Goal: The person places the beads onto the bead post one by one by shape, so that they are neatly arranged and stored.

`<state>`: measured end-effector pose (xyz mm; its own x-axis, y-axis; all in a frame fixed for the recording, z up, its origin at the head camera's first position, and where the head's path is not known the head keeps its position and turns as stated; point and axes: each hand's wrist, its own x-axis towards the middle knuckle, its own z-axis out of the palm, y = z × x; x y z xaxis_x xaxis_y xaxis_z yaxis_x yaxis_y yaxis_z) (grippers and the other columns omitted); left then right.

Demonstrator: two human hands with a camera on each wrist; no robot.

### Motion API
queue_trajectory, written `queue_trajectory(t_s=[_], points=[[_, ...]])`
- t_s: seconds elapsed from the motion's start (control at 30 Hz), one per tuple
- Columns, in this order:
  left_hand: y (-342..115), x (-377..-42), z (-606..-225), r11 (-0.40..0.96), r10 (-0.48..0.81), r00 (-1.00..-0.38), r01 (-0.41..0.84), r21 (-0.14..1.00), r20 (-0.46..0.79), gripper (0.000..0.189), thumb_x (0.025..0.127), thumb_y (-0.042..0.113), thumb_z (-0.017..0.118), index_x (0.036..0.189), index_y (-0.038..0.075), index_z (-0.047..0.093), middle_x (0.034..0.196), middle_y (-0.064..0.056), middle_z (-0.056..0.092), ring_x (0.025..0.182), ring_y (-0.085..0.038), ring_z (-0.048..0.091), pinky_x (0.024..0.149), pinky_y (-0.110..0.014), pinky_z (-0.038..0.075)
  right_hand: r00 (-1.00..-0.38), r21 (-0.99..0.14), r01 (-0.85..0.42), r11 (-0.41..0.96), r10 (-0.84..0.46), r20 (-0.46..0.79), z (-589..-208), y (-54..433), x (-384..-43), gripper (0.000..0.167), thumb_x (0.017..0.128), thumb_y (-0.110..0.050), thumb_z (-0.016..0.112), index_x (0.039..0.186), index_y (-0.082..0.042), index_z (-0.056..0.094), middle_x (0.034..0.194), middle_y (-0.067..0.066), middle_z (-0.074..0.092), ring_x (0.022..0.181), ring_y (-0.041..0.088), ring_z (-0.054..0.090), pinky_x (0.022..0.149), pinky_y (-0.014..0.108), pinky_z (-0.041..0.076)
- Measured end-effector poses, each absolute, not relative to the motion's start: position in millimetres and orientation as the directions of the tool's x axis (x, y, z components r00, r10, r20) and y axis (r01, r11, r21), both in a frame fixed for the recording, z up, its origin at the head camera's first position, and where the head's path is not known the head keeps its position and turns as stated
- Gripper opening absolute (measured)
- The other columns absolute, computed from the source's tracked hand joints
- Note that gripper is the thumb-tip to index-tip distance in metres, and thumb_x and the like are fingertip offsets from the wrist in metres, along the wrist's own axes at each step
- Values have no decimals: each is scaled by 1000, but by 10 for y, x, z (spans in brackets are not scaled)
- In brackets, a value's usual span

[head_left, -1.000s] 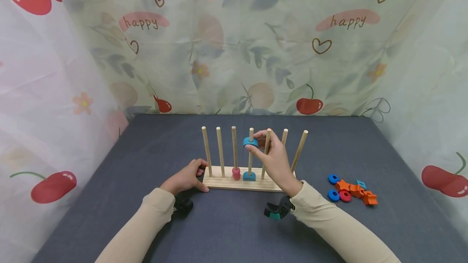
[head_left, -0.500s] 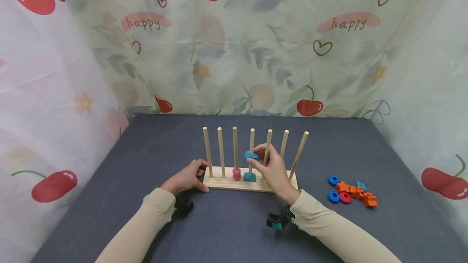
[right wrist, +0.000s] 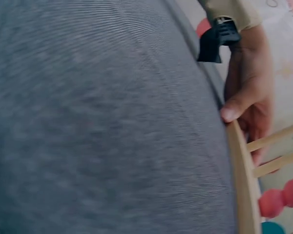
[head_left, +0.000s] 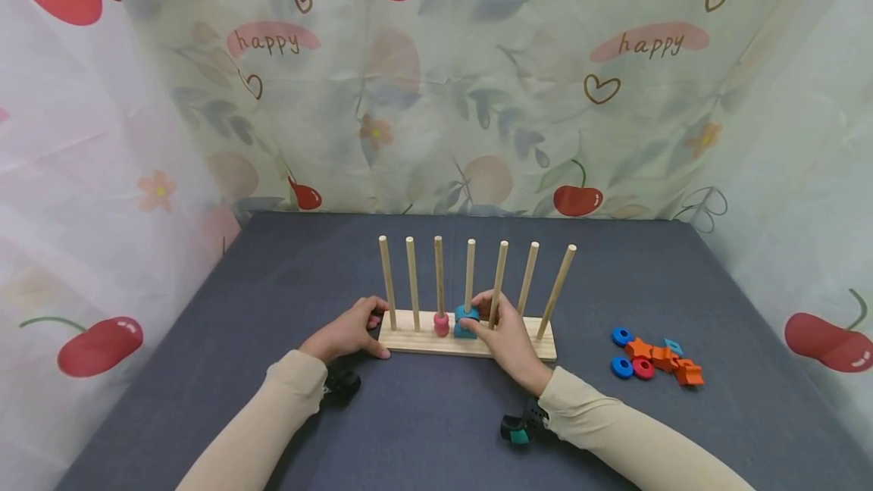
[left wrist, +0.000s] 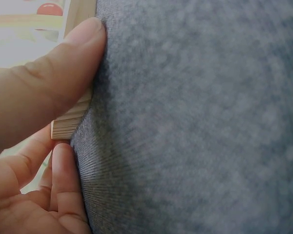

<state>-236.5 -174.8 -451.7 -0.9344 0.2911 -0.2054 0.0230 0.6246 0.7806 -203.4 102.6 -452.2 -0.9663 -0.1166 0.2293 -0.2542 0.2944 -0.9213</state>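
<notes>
A wooden peg board [head_left: 423,342] with several upright pegs stands mid-table. My left hand [head_left: 351,330] grips its left end. In the left wrist view the thumb [left wrist: 53,80] lies along the board's front edge, with fingers curled at the end. My right hand [head_left: 511,341] pinches a blue block [head_left: 467,313] threaded low on the middle peg. It sits at or just above a second blue block [head_left: 463,332] at that peg's foot; contact is hard to tell. Pink beads [head_left: 441,324] are on the peg to the left. The right wrist view shows these pink beads [right wrist: 272,203] but not the right fingers.
Right of the board lies a loose group: blue rings [head_left: 621,367], a red ring [head_left: 643,368], orange pieces [head_left: 663,358] and a light blue square piece [head_left: 674,345]. A dark cloth [head_left: 423,430] covers the table. Printed curtains [head_left: 436,120] hang behind and at both sides.
My right hand has lowered the blue block down the middle peg, from near its top to the block at the foot. The left hand has stayed on the board's end.
</notes>
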Motion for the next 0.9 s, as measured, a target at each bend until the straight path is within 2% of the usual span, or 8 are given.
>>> queue_trajectory(t_s=[0.23,0.9], points=[[-1737,-2370,-4523,627,286,-934,15,779,-212,76,61,-2,89,126,2,50,121,-14,45,108,-27,48,99,-45,40,-975,-932,-215,290,-123,186,-4649,1021,-2040,29,83,-4,74,105,-6,55,101,9,64,97,23,63,83,30,51],[-1728,-2345,-4496,631,289,-935,24,776,-205,74,61,-2,89,124,1,50,120,-15,45,107,-28,48,98,-45,40,-975,-917,-212,337,-131,177,-4661,1017,-2042,30,81,-3,75,104,-5,55,101,9,66,96,22,64,84,35,52]])
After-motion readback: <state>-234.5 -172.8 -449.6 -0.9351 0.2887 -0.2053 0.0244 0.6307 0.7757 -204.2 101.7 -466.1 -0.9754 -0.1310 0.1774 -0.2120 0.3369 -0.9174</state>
